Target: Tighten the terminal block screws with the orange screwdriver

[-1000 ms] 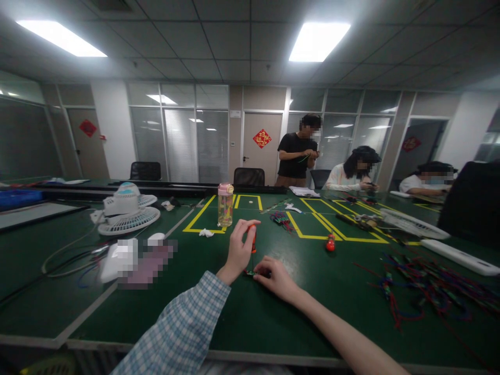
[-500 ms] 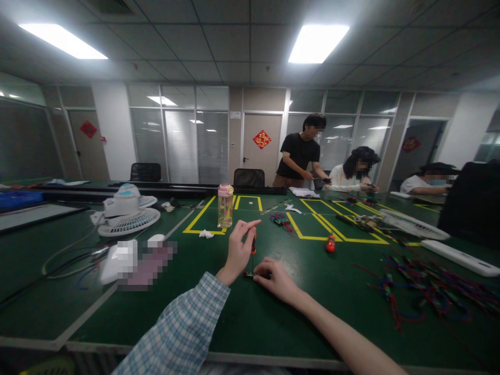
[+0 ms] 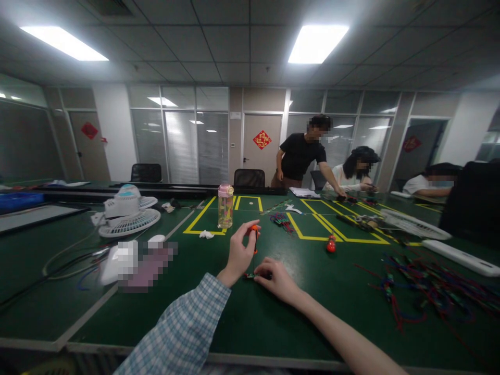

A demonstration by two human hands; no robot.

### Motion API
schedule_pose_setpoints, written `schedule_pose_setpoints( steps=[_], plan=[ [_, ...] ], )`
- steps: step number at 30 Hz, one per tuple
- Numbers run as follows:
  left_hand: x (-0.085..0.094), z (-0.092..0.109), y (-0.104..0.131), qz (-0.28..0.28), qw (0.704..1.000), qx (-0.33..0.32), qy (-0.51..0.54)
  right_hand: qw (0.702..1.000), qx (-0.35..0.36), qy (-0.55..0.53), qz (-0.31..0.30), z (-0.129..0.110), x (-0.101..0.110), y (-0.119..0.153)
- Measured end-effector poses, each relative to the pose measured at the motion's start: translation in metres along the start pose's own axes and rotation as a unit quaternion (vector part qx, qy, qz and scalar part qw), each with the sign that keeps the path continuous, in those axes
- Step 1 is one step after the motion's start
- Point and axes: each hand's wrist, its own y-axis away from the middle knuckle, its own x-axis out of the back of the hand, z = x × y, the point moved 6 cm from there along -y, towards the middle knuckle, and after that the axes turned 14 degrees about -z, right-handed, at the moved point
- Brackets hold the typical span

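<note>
My left hand (image 3: 241,249), in a checked sleeve, grips the orange and black handle of a small screwdriver (image 3: 255,240). The screwdriver stands upright, its thin shaft pointing down at a small green circuit board (image 3: 249,276). Whether the tip touches the board is too small to tell. Lying low over the green table, my right hand (image 3: 275,281) has thumb and fingertips closed on the right end of that board.
A clear bottle (image 3: 225,207) stands beyond my left hand. White fans (image 3: 128,213) lie left. A red-orange object (image 3: 330,244) and tangled wires (image 3: 429,289) are right. Another person (image 3: 302,156) leans over the table's far side.
The fingers of my left hand have curled round the top of the screwdriver, where the index finger stretched out before. The standing person has leaned right and reached down to the table.
</note>
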Motion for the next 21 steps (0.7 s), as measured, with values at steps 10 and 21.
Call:
schedule_pose_setpoints(
  steps=[10, 21],
  plan=[
    [0.004, 0.011, 0.001, 0.042, 0.992, -0.038, -0.111, 1.000, 0.002, 0.003, 0.005, 0.002, 0.000, 0.000],
    [0.005, 0.014, -0.002, 0.012, 0.996, -0.046, -0.072, 1.000, 0.003, -0.004, 0.006, 0.003, -0.001, -0.001]
  ],
)
